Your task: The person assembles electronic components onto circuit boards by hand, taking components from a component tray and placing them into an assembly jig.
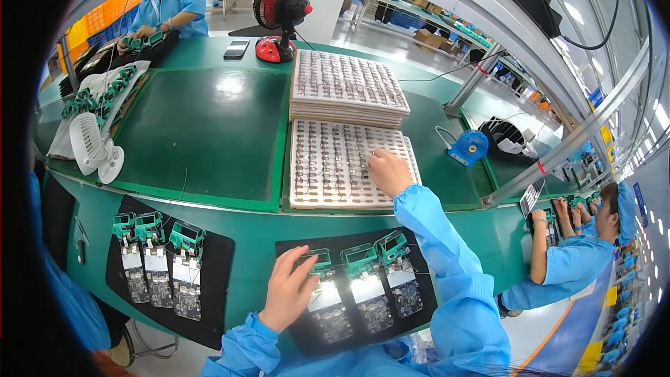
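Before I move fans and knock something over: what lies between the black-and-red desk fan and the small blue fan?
The rear stack of white compartment trays, then green tabletop toward the small blue fan; the head view shows this.

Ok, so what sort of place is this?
Likely an electronics assembly workshop. Circuit boards with green plastic parts attached lie on black mats, white trays of small components are stacked on the workbench, and other people in blue workwear sit working nearby.
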A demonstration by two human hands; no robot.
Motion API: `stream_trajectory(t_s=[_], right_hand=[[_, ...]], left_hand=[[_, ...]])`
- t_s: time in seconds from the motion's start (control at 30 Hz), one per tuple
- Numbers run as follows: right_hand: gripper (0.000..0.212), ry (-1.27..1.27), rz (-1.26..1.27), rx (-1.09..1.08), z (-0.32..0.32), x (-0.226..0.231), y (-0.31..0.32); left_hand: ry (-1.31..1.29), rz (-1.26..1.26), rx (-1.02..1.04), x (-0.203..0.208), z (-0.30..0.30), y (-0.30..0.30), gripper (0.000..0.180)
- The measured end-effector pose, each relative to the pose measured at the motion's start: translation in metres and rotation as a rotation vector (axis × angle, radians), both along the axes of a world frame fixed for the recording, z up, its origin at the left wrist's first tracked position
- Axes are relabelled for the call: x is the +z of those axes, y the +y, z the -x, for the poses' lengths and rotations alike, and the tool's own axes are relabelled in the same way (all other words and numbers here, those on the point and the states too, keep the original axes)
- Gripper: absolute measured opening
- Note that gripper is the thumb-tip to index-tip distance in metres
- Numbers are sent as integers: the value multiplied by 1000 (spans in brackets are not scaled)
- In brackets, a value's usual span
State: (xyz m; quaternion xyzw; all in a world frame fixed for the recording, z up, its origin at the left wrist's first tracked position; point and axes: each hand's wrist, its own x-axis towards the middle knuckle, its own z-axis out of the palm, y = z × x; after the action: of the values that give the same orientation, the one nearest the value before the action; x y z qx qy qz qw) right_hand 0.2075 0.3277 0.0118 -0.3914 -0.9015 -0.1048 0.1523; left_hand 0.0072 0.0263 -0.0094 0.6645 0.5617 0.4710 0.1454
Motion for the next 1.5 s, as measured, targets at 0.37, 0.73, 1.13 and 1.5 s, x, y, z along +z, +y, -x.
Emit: stream_trajectory(t_s=[0.37, 0.73, 1.13, 1.5], right_hand=[[7, 506, 148, -18, -29, 54, -81], [16, 666, 390, 134, -48, 76, -268], [20, 532, 199, 39, -51, 0, -274], [20, 545, 210, 40, -39, -11, -263]], left_hand=[[-96, -56, 29, 19, -12, 3, 40], [-743, 122, -211, 44, -76, -16, 22], [-111, 101, -70, 22, -73, 4, 13], [190, -43, -34, 22, -71, 20, 21]])
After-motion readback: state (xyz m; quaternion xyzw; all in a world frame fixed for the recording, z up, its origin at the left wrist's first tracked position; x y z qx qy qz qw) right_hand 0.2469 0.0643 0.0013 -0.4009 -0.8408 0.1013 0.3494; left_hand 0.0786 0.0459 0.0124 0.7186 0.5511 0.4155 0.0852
